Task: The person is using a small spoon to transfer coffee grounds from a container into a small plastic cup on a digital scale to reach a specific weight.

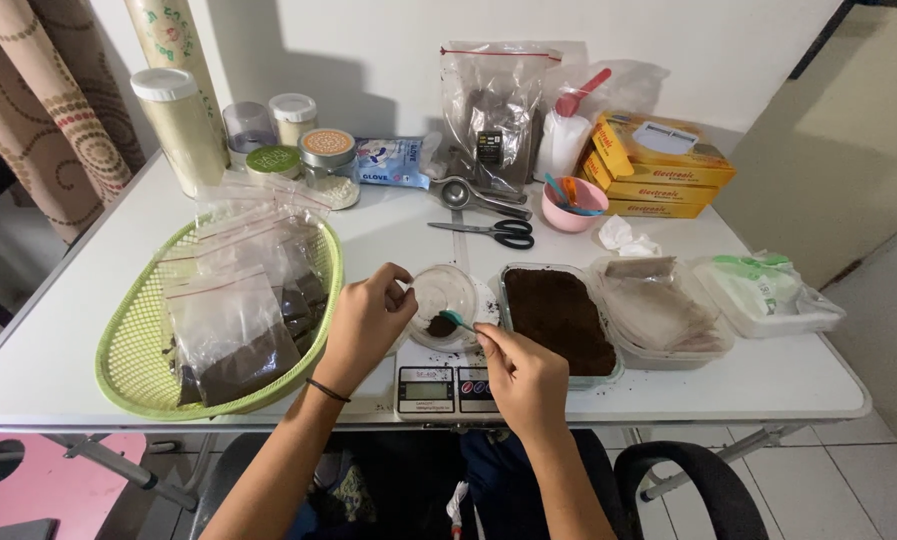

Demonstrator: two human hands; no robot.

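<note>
On the tabletop point(668, 385), a clear cup point(443, 297) sits on a digital scale point(446, 388). Left hand point(366, 322) pinches its rim at nine o'clock; right hand point(521, 375) grips a teal spoon point(456, 320) dipping in from four o'clock. Brown powder tray point(558, 318) lies at three o'clock.

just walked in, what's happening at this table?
A person is portioning dark brown powder. The left hand steadies a small clear plastic cup standing on a small digital scale; the right hand holds a small teal spoon tipped into the cup, which has a little powder in it. A clear rectangular tub of the powder sits just right of the scale, and a green mesh basket of filled zip bags lies to the left.
</note>
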